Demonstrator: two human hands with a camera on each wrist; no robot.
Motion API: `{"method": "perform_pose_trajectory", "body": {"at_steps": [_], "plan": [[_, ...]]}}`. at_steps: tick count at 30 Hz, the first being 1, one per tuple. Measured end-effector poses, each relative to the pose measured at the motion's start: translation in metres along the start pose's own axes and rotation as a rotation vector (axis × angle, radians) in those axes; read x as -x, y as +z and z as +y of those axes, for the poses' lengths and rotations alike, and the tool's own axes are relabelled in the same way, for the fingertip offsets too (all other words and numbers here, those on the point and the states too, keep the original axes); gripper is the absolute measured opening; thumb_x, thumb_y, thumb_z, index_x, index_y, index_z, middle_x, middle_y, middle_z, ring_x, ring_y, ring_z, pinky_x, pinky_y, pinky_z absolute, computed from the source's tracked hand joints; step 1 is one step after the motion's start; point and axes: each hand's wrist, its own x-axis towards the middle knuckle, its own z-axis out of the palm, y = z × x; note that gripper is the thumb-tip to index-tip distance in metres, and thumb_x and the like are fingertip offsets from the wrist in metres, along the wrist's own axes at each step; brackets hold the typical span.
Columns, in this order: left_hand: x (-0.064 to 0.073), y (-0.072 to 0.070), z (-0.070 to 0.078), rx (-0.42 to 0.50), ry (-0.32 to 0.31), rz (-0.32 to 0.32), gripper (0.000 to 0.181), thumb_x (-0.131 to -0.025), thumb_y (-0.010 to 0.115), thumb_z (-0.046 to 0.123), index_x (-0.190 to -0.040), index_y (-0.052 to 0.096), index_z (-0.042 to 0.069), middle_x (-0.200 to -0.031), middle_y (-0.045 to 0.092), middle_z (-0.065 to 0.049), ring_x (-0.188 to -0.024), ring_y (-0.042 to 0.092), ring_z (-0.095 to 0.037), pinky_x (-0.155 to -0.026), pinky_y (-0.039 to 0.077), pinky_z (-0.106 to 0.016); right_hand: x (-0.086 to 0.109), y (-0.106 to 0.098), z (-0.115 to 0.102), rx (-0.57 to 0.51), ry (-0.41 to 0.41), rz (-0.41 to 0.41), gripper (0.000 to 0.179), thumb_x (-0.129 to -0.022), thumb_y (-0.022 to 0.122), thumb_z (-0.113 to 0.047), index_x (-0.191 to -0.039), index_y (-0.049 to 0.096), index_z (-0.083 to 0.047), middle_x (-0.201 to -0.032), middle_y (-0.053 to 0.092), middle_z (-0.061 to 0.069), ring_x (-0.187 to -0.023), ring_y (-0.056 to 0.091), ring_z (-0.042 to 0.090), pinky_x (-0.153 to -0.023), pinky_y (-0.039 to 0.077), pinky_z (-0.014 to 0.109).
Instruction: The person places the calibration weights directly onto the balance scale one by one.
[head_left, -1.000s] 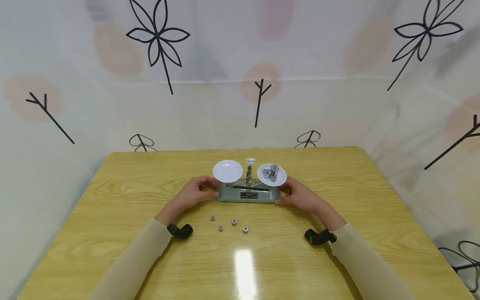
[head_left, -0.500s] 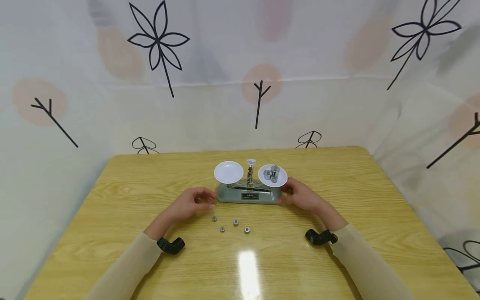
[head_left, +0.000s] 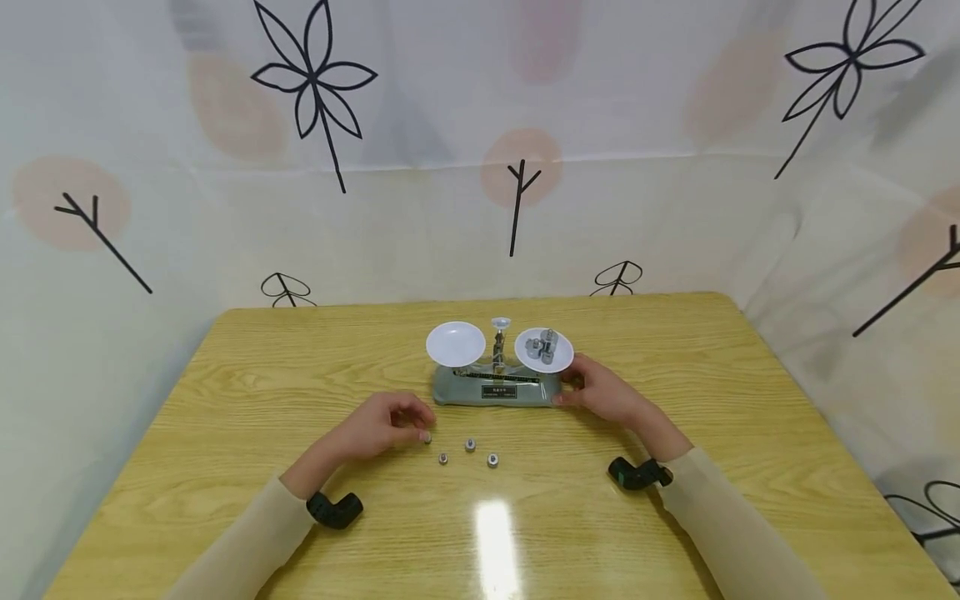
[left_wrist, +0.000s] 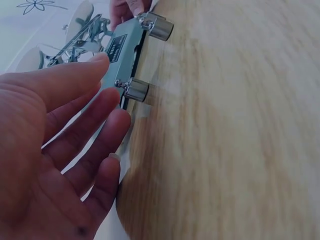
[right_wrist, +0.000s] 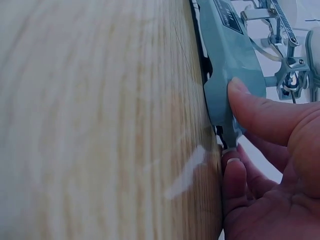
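Observation:
A grey-green balance scale [head_left: 495, 390] stands mid-table with two white pans. The left pan [head_left: 455, 342] is bare; the right pan [head_left: 557, 360] carries several metal weights [head_left: 542, 346]. My right hand [head_left: 596, 392] grips the right end of the scale's base [right_wrist: 227, 60], thumb on its front face, fingers curled under the end. My left hand [head_left: 386, 423] lies on the table in front of the scale, fingers relaxed and holding nothing, its tips beside a small loose weight [head_left: 426, 437]. In the left wrist view that weight [left_wrist: 136, 90] sits just off my fingers [left_wrist: 112, 102].
Three more small weights [head_left: 469, 444] lie on the wooden table [head_left: 225, 392] in front of the scale. A patterned cloth backdrop [head_left: 480, 208] closes the table's far and side edges. Black wrist mounts [head_left: 333, 508] sit under both sleeves.
My left hand has let go of the scale's left end and drawn back toward me to the loose weights. The right hand stays on the scale's right end.

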Motion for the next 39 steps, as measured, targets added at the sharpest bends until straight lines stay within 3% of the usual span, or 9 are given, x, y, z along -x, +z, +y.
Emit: {"method": "perform_pose_trajectory", "body": {"at_steps": [7, 16, 22, 26, 39], "plan": [[0.001, 0.003, 0.000, 0.042, 0.011, -0.026, 0.018, -0.090, 0.075, 0.011, -0.107, 0.073, 0.008, -0.104, 0.070, -0.004, -0.092, 0.062, -0.017, -0.080, 0.050, -0.030, -0.001, 0.001, 0.000, 0.028, 0.009, 0.000, 0.051, -0.087, 0.076, -0.008, -0.132, 0.055, 0.000, -0.123, 0.055, 0.017, -0.107, 0.051, 0.033, -0.093, 0.042, 0.046], [0.001, 0.004, 0.007, -0.002, 0.031, -0.048, 0.010, -0.088, 0.072, -0.004, -0.098, 0.073, -0.002, -0.098, 0.069, -0.015, -0.085, 0.063, -0.020, -0.075, 0.051, -0.029, -0.002, 0.000, -0.001, 0.025, 0.016, -0.004, 0.051, -0.088, 0.076, -0.008, -0.133, 0.055, -0.001, -0.125, 0.055, 0.017, -0.109, 0.051, 0.033, -0.096, 0.041, 0.048], [0.002, 0.004, 0.000, -0.062, 0.050, -0.039, 0.009, -0.089, 0.075, 0.005, -0.097, 0.075, 0.009, -0.097, 0.070, -0.003, -0.084, 0.061, -0.015, -0.076, 0.051, -0.029, 0.000, 0.000, -0.002, 0.007, -0.001, -0.006, 0.052, -0.087, 0.076, -0.008, -0.133, 0.054, 0.003, -0.125, 0.054, 0.019, -0.108, 0.050, 0.035, -0.095, 0.041, 0.049], [0.001, 0.003, -0.005, -0.056, 0.054, -0.052, 0.008, -0.088, 0.077, 0.012, -0.096, 0.075, 0.014, -0.097, 0.069, 0.002, -0.084, 0.060, -0.014, -0.077, 0.050, -0.029, 0.000, 0.000, -0.003, 0.000, -0.001, -0.011, 0.053, -0.087, 0.076, -0.006, -0.134, 0.053, 0.001, -0.126, 0.054, 0.018, -0.110, 0.050, 0.034, -0.097, 0.041, 0.049], [0.001, 0.004, -0.004, -0.048, 0.070, -0.063, 0.008, -0.089, 0.077, 0.013, -0.096, 0.075, 0.015, -0.097, 0.069, 0.003, -0.083, 0.060, -0.015, -0.075, 0.050, -0.028, 0.003, 0.001, -0.004, 0.006, 0.003, -0.009, 0.051, -0.088, 0.075, -0.007, -0.134, 0.053, 0.001, -0.127, 0.055, 0.018, -0.111, 0.051, 0.034, -0.098, 0.041, 0.050]]}}
